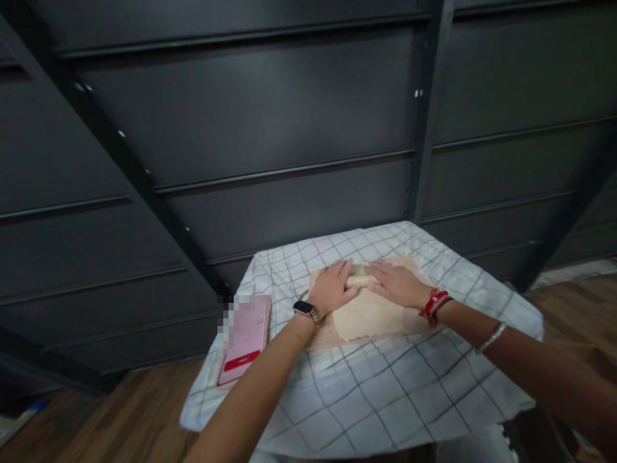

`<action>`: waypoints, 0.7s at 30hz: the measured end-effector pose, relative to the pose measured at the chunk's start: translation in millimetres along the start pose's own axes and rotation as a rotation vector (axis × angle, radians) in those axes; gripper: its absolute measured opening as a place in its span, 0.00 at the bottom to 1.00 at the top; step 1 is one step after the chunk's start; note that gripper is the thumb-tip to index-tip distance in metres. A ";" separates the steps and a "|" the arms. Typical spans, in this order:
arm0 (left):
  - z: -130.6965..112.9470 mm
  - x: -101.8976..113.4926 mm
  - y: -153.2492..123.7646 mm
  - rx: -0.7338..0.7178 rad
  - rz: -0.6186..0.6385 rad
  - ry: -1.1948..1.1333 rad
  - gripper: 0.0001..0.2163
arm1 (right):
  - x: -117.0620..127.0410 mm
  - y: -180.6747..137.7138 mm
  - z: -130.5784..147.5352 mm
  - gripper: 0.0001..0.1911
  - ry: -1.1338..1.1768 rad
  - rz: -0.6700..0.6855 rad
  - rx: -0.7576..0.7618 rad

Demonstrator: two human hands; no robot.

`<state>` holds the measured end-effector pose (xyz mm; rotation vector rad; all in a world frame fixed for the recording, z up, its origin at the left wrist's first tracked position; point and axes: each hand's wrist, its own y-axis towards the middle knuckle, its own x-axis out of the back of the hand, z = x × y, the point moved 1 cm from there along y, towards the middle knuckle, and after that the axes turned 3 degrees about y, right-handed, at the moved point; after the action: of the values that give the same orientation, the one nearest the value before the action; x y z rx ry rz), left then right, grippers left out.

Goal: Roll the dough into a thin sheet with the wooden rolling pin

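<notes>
A flat, cream-coloured sheet that looks like rolled-out dough [371, 316] lies on a pinkish mat [328, 335]. Across its far part is a pale cylinder, which looks like a rolling pin [361, 281]; only its middle shows between my hands. My left hand [333, 286] rests over the cylinder's left end, fingers stretched forward and thumb apart. Over the right end lies my right hand [398, 283], palm down with its fingers extended toward the left. Both palms hide the cylinder's ends, and neither hand's fingers visibly wrap around it.
A white checked cloth [366, 399] covers the small table. To the left lies a pink phone-like object [248, 328] with a red patch, partly pixelated. Dark metal panels [289, 109] stand just behind the table. Wooden flooring [139, 411] shows on both sides.
</notes>
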<state>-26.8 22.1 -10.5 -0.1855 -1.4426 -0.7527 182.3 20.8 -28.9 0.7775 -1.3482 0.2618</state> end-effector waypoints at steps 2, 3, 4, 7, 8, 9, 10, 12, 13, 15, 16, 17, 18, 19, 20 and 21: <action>5.3 -3.0 8.8 0.015 0.019 -0.021 0.34 | -2.3 7.5 -9.1 0.28 0.013 0.019 0.049; 8.6 -4.6 13.7 0.011 0.034 -0.034 0.36 | -2.7 11.8 -13.5 0.29 0.013 0.030 0.057; 12.1 -6.1 18.8 -0.001 0.053 -0.047 0.38 | -2.7 16.4 -17.6 0.30 0.007 0.040 0.053; 23.3 -10.9 34.0 -0.047 0.111 -0.085 0.42 | -1.9 31.1 -27.8 0.31 -0.022 0.079 0.016; 26.9 -12.5 38.7 -0.056 0.127 -0.098 0.43 | -1.8 35.8 -30.5 0.31 -0.031 0.096 0.009; 30.3 -14.3 43.1 -0.063 0.138 -0.112 0.44 | -1.6 40.2 -32.9 0.30 -0.038 0.112 0.006; 33.4 -16.0 46.9 -0.067 0.145 -0.125 0.44 | -1.6 44.1 -35.1 0.30 -0.042 0.125 0.003; 38.9 -19.4 53.3 -0.078 0.147 -0.152 0.45 | -1.3 50.6 -38.8 0.29 -0.038 0.141 -0.009; 41.2 -20.9 55.8 -0.085 0.145 -0.164 0.45 | -1.2 53.1 -40.5 0.29 -0.031 0.145 -0.016; 45.0 -23.1 59.8 -0.100 0.147 -0.190 0.45 | -1.1 57.3 -43.4 0.29 -0.007 0.154 -0.022; 46.6 -23.7 61.5 -0.104 0.154 -0.202 0.45 | -1.2 59.1 -44.8 0.29 0.005 0.160 -0.022; 48.0 -23.8 63.1 -0.103 0.164 -0.212 0.45 | -1.6 61.0 -46.4 0.29 0.016 0.167 -0.021; 49.3 -23.5 64.8 -0.097 0.181 -0.221 0.45 | -2.2 63.0 -48.1 0.29 0.026 0.173 -0.020; 50.4 -22.7 66.6 -0.087 0.202 -0.230 0.45 | -3.0 65.1 -50.0 0.29 0.037 0.179 -0.020; 51.5 -21.6 68.5 -0.076 0.228 -0.239 0.44 | -4.1 67.3 -52.2 0.29 0.049 0.186 -0.022; 52.4 -20.2 70.6 -0.066 0.256 -0.250 0.44 | -5.3 69.7 -54.6 0.28 0.064 0.192 -0.023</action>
<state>-29.0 111.5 1.5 -0.5204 -1.5930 -0.5810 182.1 107.6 -10.6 0.6161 -1.3643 0.4189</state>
